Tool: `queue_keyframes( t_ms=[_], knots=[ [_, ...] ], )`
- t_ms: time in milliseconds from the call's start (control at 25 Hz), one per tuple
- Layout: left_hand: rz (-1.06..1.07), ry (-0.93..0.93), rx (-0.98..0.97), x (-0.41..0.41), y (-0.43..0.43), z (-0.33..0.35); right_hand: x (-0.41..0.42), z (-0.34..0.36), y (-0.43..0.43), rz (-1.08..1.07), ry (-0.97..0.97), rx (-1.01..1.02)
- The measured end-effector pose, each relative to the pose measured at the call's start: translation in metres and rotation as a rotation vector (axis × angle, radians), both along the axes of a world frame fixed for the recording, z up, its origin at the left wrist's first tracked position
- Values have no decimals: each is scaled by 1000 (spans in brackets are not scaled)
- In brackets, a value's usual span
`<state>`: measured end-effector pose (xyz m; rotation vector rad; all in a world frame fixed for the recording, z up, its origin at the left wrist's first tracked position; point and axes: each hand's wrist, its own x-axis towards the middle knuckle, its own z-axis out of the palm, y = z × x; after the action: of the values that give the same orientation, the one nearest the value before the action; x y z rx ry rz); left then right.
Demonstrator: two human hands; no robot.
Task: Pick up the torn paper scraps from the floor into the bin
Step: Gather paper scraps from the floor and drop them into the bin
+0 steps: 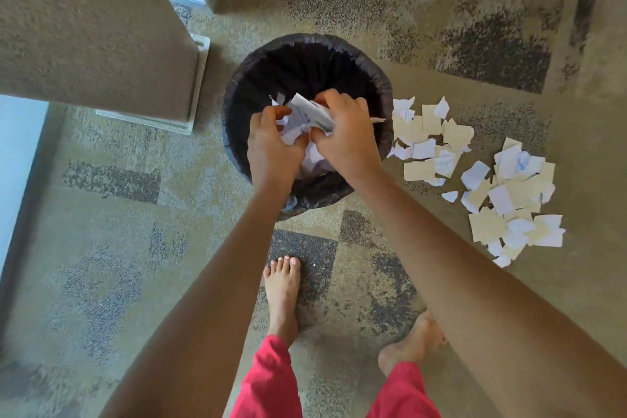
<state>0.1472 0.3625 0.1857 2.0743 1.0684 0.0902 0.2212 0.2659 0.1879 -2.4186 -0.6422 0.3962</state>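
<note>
A round bin [376, 75] lined with a black bag stands on the carpet in the middle of the view. Over its opening, my left hand [271, 149] and my right hand [349, 139] together hold a bunch of white paper scraps [310, 114], fingers curled round them. More white scraps lie inside the bin below my hands. Two heaps of torn white and cream scraps lie on the floor: one [429, 139] right beside the bin, another [515, 197] farther right.
A carpet-covered block [95, 27] rises at the upper left, close to the bin. A pale wall edge [20, 153] runs down the left. My bare feet [281, 292] and red trouser legs stand just in front of the bin.
</note>
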Motion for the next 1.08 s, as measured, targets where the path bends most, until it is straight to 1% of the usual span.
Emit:
queue_keyframes(
  t_ms=[160,320,440,520,600,640,720,800,880,1080],
  knots=[
    [13,-18,2,-2,-1,-4,-1,0,0,-7,46,8],
    [38,-78,23,5,-15,3,2,11,-11,-57,51,119],
    [83,-109,70,15,-39,8,9,17,-35,-161,-37,253],
    [156,-101,96,23,-58,11,14,18,-60,-257,-79,315],
    [197,-115,120,32,-80,13,20,15,-91,-341,-94,331],
    [184,-140,141,37,-95,14,24,11,-111,-378,-95,321],
    [104,-219,213,45,-126,17,29,-2,-153,-445,-90,273],
    [-22,-305,284,51,-161,18,32,-19,-198,-520,-73,230],
    [-140,-355,287,59,-199,12,33,-36,-247,-602,-45,199],
    [-368,-252,244,69,-288,-28,26,-73,-351,-754,-1,105]
  ],
)
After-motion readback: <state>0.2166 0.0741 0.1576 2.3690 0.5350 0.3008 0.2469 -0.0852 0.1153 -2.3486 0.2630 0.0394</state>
